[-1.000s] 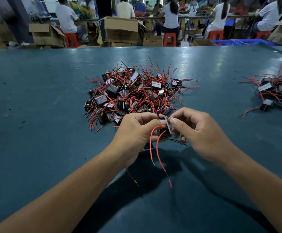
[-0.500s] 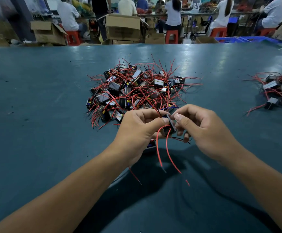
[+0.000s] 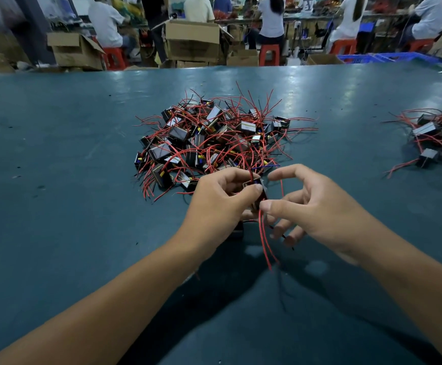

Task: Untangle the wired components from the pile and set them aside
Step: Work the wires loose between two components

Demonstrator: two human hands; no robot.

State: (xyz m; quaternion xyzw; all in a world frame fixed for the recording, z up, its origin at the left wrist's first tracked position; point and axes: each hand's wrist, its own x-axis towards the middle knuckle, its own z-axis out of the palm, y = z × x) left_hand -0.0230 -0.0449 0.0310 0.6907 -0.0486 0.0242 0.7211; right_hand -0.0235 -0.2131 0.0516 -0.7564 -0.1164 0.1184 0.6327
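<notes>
A tangled pile of small black components with red wires [image 3: 214,138] lies on the teal table [image 3: 56,180]. At the pile's near edge my left hand [image 3: 219,206] grips one black component [image 3: 258,189] between thumb and fingers. Its two red wires [image 3: 264,241] hang down toward me. My right hand [image 3: 317,209] is right beside it. Its thumb and middle finger pinch the wires just below the component, and its index finger is lifted and curved above. Another component shows dark under my left hand.
A second group of wired components [image 3: 435,135] lies at the table's right edge. Beyond the far edge stand cardboard boxes [image 3: 193,40], red stools [image 3: 268,54], blue crates [image 3: 388,57] and several seated people facing away.
My right index finger has lifted off the component and the hand has spread. The hanging red wires have swung in from splayed to nearly straight down. The view has tilted slightly.
</notes>
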